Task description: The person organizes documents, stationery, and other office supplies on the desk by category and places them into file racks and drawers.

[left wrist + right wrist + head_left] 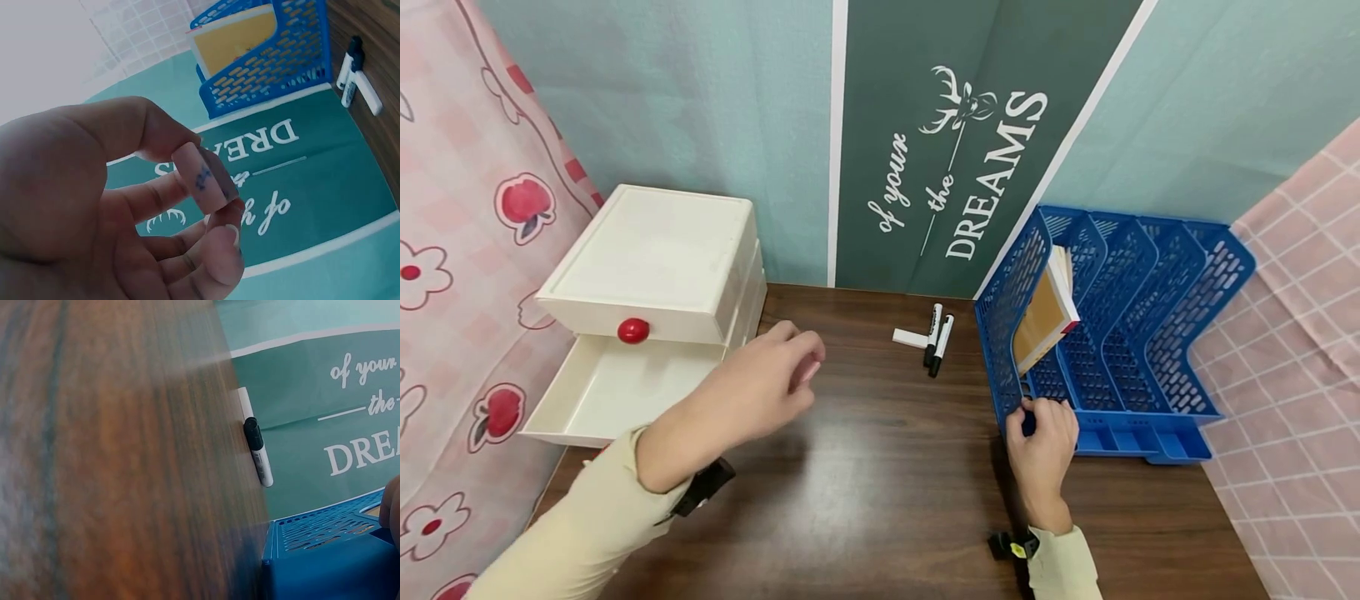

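My left hand is raised over the table, to the right of the white drawer unit. Between its thumb and fingers it pinches a small pinkish-white eraser block with blue marks on one side. At the front left corner of the blue file rack is my right hand, fingers bent down over the front edge. I cannot tell whether it grips anything there. A yellow-covered book leans in the rack's leftmost slot, just beyond this hand.
Two black-and-white markers lie near the back of the table, beside a white block. The unit's lower drawer is pulled out, below a red knob. Small front trays line the rack's base.
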The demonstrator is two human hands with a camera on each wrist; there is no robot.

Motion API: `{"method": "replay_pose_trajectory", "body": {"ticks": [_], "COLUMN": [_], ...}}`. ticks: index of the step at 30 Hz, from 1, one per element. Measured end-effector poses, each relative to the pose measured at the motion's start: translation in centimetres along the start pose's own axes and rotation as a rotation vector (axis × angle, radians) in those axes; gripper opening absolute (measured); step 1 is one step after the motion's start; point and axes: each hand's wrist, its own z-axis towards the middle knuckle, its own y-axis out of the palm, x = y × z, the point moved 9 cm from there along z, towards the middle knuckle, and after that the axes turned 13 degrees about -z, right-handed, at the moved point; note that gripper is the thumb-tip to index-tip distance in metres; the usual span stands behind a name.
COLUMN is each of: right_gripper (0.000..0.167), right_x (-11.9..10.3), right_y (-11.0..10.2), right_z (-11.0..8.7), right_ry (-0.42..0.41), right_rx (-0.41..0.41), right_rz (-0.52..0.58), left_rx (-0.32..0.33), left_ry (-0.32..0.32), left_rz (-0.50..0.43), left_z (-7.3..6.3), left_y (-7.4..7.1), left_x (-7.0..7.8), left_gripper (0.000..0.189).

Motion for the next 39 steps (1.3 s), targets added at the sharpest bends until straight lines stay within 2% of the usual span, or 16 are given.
{"method": "replay_pose_trajectory", "body": {"ticks": [4,10,18,24,26,32,39], "right_gripper": [0.004,0.005,0.006,0.003,0.001,0.01,0.025], "right_x": [0.0,0.0,-0.2,-0.3,-0.3,-0.1,0.1], "right_y": [0.0,0.0,0.0,0.1,0.1,0.4,0.7], "right_z": [0.0,0.0,0.1,0.0,0.0,0.0,-0.1], "right_ry": [-0.003,-0.005,-0.003,0.003,0.005,0.01,0.008], "right_rx": [0.001,0.004,0.01,0.009,0.007,-0.008,-0.054], "right_rz": [-0.001,-0.004,-0.012,-0.013,-0.011,-0.019,-0.036], "left_rx": [-0.072,-0.159,-0.216,-0.255,-0.276,-0.341,-0.428], "left_ry": [-0.03,-0.039,-0.081,-0.087,-0.087,-0.11,-0.179], "left_rz": [-0.02,-0.034,0.042,0.118,0.149,0.223,0.208], "left_z": [-0.6,-1.9,-3.6,-4.9,-5.2,-5.9,-6.3], "left_y": [-1.1,-2.4,-3.9,-4.7,-4.8,-4.4,-2.4], "left_x": [-0.6,-1.8,-4.9,-6.8,-7.4,-9.5,-11.8], "left_gripper": [0.018,0.02,0.023,0.03,0.032,0.034,0.032]}}
